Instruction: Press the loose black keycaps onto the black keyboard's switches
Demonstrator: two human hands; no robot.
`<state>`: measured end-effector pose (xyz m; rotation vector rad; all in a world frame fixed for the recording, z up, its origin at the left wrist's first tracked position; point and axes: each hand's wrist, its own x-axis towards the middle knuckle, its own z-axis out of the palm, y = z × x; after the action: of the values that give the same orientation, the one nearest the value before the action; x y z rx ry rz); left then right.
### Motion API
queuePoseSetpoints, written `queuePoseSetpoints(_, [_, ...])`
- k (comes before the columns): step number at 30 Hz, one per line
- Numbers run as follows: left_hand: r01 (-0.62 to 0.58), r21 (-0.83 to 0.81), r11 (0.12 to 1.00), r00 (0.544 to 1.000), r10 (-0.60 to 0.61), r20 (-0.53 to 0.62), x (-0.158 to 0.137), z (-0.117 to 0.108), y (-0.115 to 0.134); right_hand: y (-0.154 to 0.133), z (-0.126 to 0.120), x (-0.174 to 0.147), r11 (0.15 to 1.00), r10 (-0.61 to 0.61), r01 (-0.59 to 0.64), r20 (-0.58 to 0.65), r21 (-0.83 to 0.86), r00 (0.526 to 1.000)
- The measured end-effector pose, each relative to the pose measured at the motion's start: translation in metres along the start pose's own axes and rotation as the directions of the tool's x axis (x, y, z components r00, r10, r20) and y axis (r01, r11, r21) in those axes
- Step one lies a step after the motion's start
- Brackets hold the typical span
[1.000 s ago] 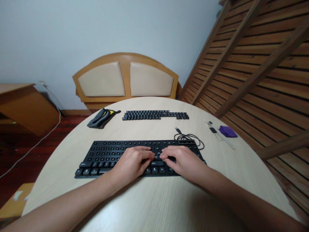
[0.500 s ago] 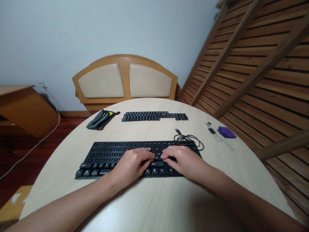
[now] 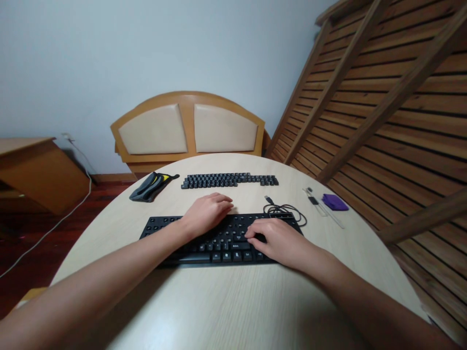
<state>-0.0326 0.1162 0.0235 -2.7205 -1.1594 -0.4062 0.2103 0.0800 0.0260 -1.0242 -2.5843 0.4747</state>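
Observation:
A black keyboard (image 3: 182,258) lies flat on the round table before me. Its bottom rows carry keycaps, while many upper positions show bare switches. My left hand (image 3: 209,211) hovers over the keyboard's far edge, palm down, fingers stretched forward and nothing visible in them. On the right part of the keyboard, beside the Enter key, my right hand (image 3: 272,238) rests with bent fingers and the thumb apart from them. Its fingertips touch the key area. Beyond the keyboard, loose black keycaps (image 3: 211,180) are laid out in rows.
A coiled USB cable (image 3: 269,200) lies behind the keyboard's right end. A grey and yellow pouch (image 3: 149,188) sits at the far left of the table (image 3: 204,311). To the right are a wire keycap puller (image 3: 313,200) and a purple cloth (image 3: 334,202). A slatted wooden frame leans at right.
My left hand has lifted off the keyboard and moved forward toward the loose keycaps. My right hand has stayed at about the same spot on the keyboard. The view has shifted slightly.

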Motion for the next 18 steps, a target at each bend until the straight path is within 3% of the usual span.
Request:
queuePoseSetpoints(7, [-0.064, 0.117, 0.991, 0.991, 0.049, 0.126, 0.046, 0.031, -0.046, 0.000, 0.001, -0.003, 1.000, 0.000, 0.000, 0.016, -0.028, 1.000])
queuePoseSetpoints(18, [0.026, 0.196, 0.980, 0.994, -0.046, 0.095, 0.069, 0.061, -0.049, -0.003, 0.001, -0.003, 1.000, -0.007, 0.007, 0.002, -0.029, 1.000])
